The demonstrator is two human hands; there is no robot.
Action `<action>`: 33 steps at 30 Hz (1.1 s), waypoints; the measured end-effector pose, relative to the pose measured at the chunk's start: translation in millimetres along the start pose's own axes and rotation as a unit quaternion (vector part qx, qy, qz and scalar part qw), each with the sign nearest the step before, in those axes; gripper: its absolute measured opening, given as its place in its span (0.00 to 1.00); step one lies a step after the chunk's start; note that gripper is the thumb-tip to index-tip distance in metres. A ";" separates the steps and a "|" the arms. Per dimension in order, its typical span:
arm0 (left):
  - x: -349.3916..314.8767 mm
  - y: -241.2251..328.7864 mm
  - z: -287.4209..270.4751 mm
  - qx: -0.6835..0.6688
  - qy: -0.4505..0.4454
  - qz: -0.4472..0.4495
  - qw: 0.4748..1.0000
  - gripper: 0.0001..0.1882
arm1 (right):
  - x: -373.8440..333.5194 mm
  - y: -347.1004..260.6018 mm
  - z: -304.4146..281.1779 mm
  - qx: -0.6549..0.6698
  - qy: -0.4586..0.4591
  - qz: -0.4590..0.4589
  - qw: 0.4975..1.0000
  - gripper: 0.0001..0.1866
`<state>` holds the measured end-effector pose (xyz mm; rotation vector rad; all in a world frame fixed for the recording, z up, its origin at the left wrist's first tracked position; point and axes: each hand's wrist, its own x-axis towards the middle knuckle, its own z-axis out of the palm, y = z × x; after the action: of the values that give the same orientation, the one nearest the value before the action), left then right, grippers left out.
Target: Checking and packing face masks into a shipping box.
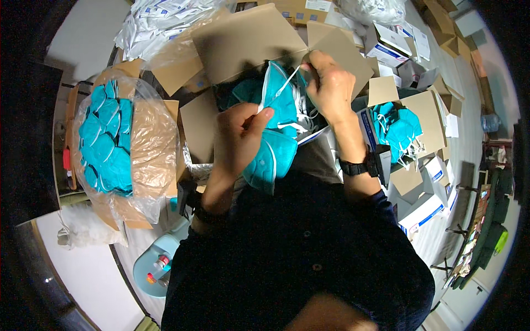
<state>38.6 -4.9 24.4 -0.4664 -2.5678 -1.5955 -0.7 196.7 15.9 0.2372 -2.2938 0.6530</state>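
Observation:
A teal folded face mask (277, 91) is held up in front of me, over an open cardboard box. My left hand (241, 127) is closed, pinching its lower left edge between thumb and fingers. My right hand (332, 85), also closed, grips the white strap (288, 85) of this mask and draws it taut up to the right. Below the left hand another teal mask (270, 160) lies near my lap. White straps (301, 107) hang in a bunch beside the held mask. More teal masks sit in shadow inside the box, partly hidden by my hands.
On the left stands a plastic-lined carton (152, 132) of stacked teal masks. A smaller box of loose masks (400, 129) is at the right, near white cartons (422, 212). White packets (160, 25) are heaped at the back left. A light blue stool (146, 265) holds a bottle.

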 end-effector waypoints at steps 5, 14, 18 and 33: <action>-11.7 11.1 -17.4 0.000 0.017 -0.035 0.999 0.17 | 14.8 46.4 -4.2 -0.111 0.019 0.129 0.985 0.08; 10.0 -2.4 -17.8 0.002 0.089 -0.032 0.996 0.15 | 2.2 -21.1 -33.7 0.126 -0.130 0.071 0.981 0.10; 8.1 -1.3 -8.5 -0.063 0.080 -0.066 0.993 0.13 | -21.1 -50.3 -19.0 0.301 -0.176 0.091 0.933 0.07; 12.5 -6.9 -32.7 -0.205 0.057 -0.137 0.967 0.12 | -7.4 -27.9 -38.1 0.295 -0.132 0.056 0.945 0.22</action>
<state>21.8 -34.1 36.1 -0.0344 -2.2927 -2.1907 37.3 192.5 44.6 0.5018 -2.3122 1.4389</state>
